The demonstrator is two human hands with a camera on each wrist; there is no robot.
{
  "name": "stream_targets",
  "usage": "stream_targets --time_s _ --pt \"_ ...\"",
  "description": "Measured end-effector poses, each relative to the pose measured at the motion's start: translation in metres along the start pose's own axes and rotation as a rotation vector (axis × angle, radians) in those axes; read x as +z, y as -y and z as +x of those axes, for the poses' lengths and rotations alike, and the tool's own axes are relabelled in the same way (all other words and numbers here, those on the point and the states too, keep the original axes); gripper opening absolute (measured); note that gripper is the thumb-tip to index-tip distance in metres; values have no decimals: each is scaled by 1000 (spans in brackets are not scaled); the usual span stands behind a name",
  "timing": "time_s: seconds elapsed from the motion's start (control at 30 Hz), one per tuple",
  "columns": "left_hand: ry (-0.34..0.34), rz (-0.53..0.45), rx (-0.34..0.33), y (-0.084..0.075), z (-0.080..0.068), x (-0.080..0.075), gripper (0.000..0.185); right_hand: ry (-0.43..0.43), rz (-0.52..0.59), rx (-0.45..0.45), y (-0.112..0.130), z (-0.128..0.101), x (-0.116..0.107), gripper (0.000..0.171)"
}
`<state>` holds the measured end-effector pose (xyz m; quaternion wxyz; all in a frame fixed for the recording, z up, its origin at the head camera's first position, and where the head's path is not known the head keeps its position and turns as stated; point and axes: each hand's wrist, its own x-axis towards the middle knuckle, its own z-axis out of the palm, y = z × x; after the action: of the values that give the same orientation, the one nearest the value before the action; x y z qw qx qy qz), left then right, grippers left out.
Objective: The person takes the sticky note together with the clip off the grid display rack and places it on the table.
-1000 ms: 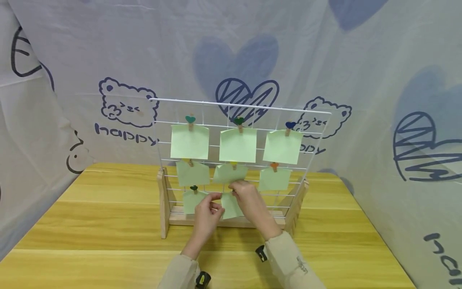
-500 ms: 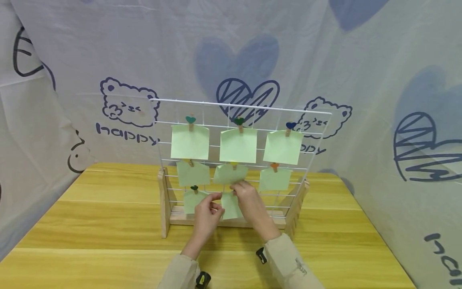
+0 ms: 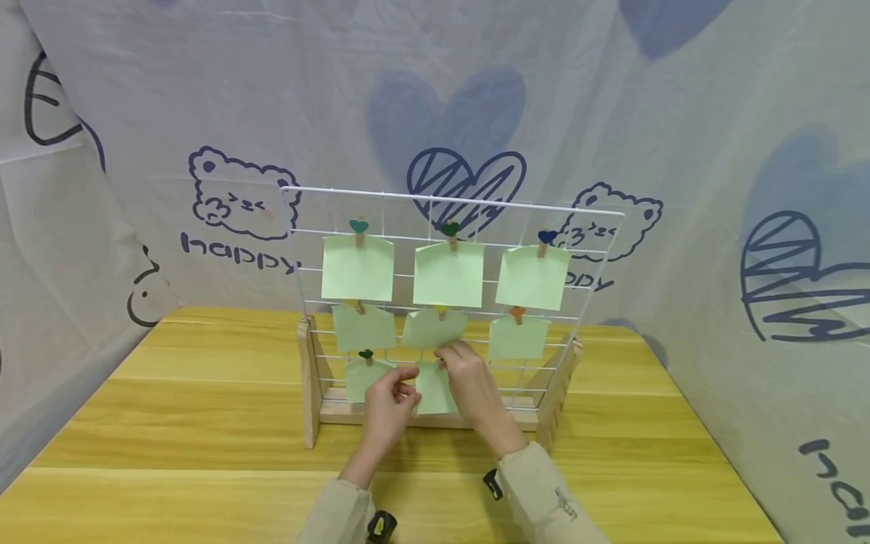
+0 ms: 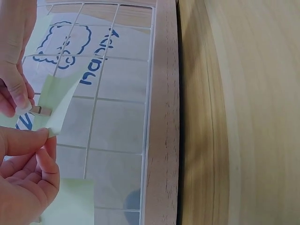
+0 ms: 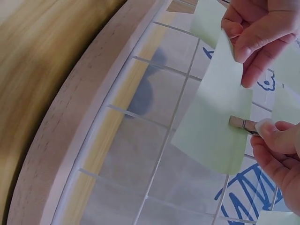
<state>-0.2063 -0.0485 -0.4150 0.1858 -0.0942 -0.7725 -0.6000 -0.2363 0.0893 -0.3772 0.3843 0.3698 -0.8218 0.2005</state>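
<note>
A white wire grid (image 3: 451,200) in a wooden stand (image 3: 307,393) bears several pale green paper notes. On its lowest row, in the middle, is a green note (image 3: 432,394). My right hand (image 3: 473,384) pinches a small wooden clothespin (image 5: 238,122) at this note's upper edge; the right wrist view shows the clip's tip over the paper. At the note's left edge, my left hand (image 3: 390,402) holds the corner between thumb and finger, clearest in the left wrist view. Right fingers cover the clip's rear end.
Above hang clipped notes, among them a top-left note (image 3: 357,268) and a bent middle note (image 3: 433,328). A lower-left note (image 3: 365,380) has a dark green heart clip (image 3: 366,353). The stand rests on a wooden table (image 3: 170,438) before a patterned curtain (image 3: 326,98).
My left hand has shifted very slightly left, and the lower middle note lies a little straighter. The right hand stays almost still at the clothespin.
</note>
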Motion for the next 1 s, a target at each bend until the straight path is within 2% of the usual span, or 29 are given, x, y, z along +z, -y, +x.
stream_targets --time_s 0.23,0.53,1.0 --pt "-1 -18 -4 -1 0 -2 26 -68 8 -26 -1 2 -4 16" --pt "19 -22 -50 -3 -5 -3 27 -94 27 -27 -1 0 -10 19" --pt "50 -84 -73 -11 -14 -3 29 -138 143 67 1 -6 -24 14"
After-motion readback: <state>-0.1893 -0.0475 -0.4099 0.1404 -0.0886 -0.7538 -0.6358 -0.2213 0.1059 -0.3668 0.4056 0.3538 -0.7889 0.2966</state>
